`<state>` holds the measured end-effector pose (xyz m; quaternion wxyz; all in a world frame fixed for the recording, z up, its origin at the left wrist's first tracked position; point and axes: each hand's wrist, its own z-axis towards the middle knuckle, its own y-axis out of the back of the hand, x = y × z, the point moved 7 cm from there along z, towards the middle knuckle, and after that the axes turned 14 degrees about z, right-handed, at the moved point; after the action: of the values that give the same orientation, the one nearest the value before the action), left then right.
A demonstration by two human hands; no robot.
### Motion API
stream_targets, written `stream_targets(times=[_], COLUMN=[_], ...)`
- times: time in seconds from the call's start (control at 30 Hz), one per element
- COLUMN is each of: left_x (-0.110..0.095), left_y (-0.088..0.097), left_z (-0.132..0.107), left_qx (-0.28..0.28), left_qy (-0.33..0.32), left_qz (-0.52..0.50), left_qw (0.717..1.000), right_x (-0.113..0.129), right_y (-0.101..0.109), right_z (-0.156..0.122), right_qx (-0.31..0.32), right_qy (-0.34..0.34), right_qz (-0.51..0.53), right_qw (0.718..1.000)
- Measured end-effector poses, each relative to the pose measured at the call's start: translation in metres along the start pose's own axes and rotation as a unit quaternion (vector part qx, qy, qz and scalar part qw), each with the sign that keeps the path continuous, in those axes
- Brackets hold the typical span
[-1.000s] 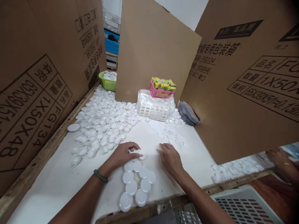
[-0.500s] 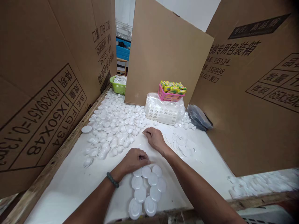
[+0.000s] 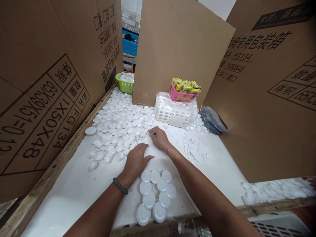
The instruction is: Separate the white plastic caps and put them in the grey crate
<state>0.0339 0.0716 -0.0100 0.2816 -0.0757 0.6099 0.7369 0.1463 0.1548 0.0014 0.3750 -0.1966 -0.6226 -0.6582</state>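
My left hand [image 3: 136, 161] lies palm down on the white table top [image 3: 74, 187], fingers stretched toward a small white cap at its fingertips. My right hand [image 3: 160, 138] reaches further out, fingers curled at the edge of the large pile of white plastic caps [image 3: 118, 125]; what it pinches is hidden. Just behind my left hand, several round white lids [image 3: 155, 192] lie in two neat rows near the front edge. Flat white discs [image 3: 191, 146] are spread to the right of my right hand.
Tall cardboard sheets [image 3: 182, 49] wall in the table on the left, back and right. A green basket [image 3: 125, 84] stands at the back left. A pink basket of yellow boxes [image 3: 184, 90] rests on a bagged white crate [image 3: 174, 112]. More caps [image 3: 271, 192] lie beyond the right cardboard.
My right hand went from beside the lid rows out to the cap pile. My left hand slid forward off the rows and opened flat. The view shifted left.
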Motion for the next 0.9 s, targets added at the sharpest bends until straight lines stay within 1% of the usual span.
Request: stream_targets(times=[0.07, 0.13, 0.2, 0.27, 0.33, 0.4, 0.47, 0.53, 0.6, 0.67, 0.77, 0.9], left_x=[-0.005, -0.005, -0.002, 0.0, 0.001, 0.001, 0.001, -0.001, -0.002, -0.003, -0.003, -0.001], left_y=[-0.003, -0.005, -0.005, -0.005, -0.006, -0.006, -0.005, -0.005, -0.005, -0.005, -0.007, -0.009], left_z=[0.0, 0.001, 0.002, 0.001, 0.0, -0.001, -0.003, -0.003, -0.004, -0.004, -0.004, -0.004], left_qx=[0.01, 0.019, 0.021, 0.018, 0.014, 0.009, 0.004, 0.001, -0.001, -0.002, -0.001, -0.001], left_qy=[-0.022, -0.023, -0.014, -0.014, -0.02, -0.022, -0.02, -0.016, -0.014, -0.014, -0.013, -0.007], left_qz=[0.007, 0.002, -0.013, -0.024, -0.029, -0.032, -0.032, -0.032, -0.035, -0.039, -0.04, -0.035], left_qw=[1.0, 1.0, 1.0, 0.999, 0.999, 0.999, 0.999, 0.999, 0.999, 0.999, 0.999, 0.999], right_x=[0.005, 0.007, 0.009, 0.011, 0.015, 0.02, 0.025, 0.029, 0.034, 0.038, 0.039, 0.034], right_y=[-0.006, -0.012, -0.013, -0.007, 0.007, 0.022, 0.03, 0.031, 0.024, 0.012, -0.005, -0.012], right_z=[0.003, 0.009, 0.015, 0.014, 0.002, -0.021, -0.049, -0.073, -0.09, -0.097, -0.096, -0.09], right_qx=[0.028, 0.05, 0.049, 0.029, -0.005, -0.033, -0.023, -0.002, 0.019, 0.043, 0.076, 0.086], right_qy=[0.041, 0.059, 0.056, 0.056, 0.073, 0.099, 0.12, 0.13, 0.152, 0.183, 0.215, 0.221], right_qz=[-0.032, -0.07, -0.094, -0.101, -0.097, -0.086, -0.075, -0.072, -0.075, -0.087, -0.127, -0.162], right_qw=[0.998, 0.995, 0.993, 0.993, 0.993, 0.991, 0.99, 0.989, 0.985, 0.978, 0.965, 0.958])
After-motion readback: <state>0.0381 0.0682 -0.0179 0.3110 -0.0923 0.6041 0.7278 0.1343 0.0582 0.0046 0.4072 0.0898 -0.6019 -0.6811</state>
